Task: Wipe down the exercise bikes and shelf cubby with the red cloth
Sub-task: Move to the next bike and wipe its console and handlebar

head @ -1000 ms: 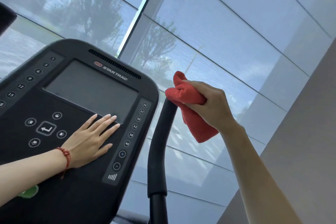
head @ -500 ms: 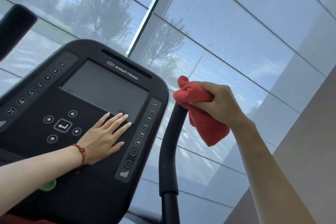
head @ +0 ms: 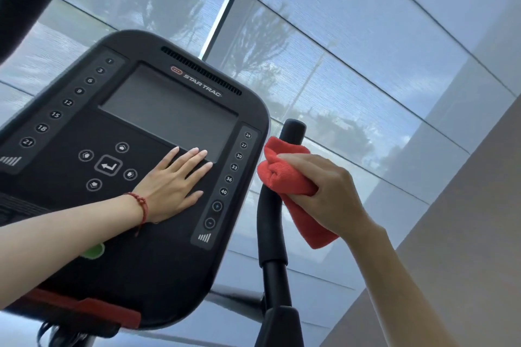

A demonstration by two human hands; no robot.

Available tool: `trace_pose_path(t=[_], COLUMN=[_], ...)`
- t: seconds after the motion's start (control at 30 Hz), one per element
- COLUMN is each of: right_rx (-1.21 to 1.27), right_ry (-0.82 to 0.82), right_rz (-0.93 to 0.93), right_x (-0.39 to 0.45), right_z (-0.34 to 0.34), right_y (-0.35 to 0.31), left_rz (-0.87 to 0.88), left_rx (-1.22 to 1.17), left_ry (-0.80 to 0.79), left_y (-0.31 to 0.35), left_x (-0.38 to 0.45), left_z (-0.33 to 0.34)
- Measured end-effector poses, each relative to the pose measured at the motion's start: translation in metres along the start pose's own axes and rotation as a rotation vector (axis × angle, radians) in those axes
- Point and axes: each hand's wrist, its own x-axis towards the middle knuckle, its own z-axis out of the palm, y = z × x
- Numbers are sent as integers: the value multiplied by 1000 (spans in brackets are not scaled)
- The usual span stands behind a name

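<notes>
The exercise bike's black console (head: pixel 158 127) fills the left and middle of the view, with a dark screen and number buttons down both sides. My left hand (head: pixel 172 183) lies flat on it, fingers spread, fingertips at the screen's lower right corner. My right hand (head: pixel 327 194) grips the bunched red cloth (head: pixel 284 177) and presses it around the upright black right handlebar (head: pixel 270 222), a little below the bar's tip. One end of the cloth hangs down under my hand.
The left handlebar's padded end (head: pixel 22 5) juts in at the top left. Big windows with sheer blinds (head: pixel 352 45) stand behind the bike. A grey wall (head: pixel 465 234) runs along the right side. A red strip (head: pixel 84 310) edges the console's bottom.
My right hand has slid the cloth down the right handlebar, so the bar's tip now shows above it. The view has shifted, bringing more of the left handlebar in. My left hand stays put.
</notes>
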Motion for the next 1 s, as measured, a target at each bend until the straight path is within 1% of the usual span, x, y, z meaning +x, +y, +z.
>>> trace_pose_path(t=[0.13,0.23,0.33,0.4,0.5,0.6,0.7,0.87,1.0], right_rx=[-113,-148,-107,-40,9,22,80,193,203], right_ry=[-25,-131,-262,-309,-254,-211,-227,-262,-139], right_rz=[15,20,31,48,60,77,95,132,157], right_x=[-6,-10,-15,-17,-16,-21,-27,-35,-55], right_z=[12,17,15,8,2,10,15,2,-3], right_y=[-10,-21,-26,-24,-19,-18,-17,-8,0], left_rz=[5,16,16,17,18,19,18,21,22], left_rx=[-5,-8,-20,-29,-31,-33,-27,-11,-39], left_ry=[-7,-14,-17,-10,-2,1,0,-24,-19], left_y=[-2,-2,-2,-1,-1,-1,-2,1,9], left_x=[1,0,-1,-1,-2,-1,-1,-2,1], left_z=[1,3,3,2,2,3,3,-4,-10])
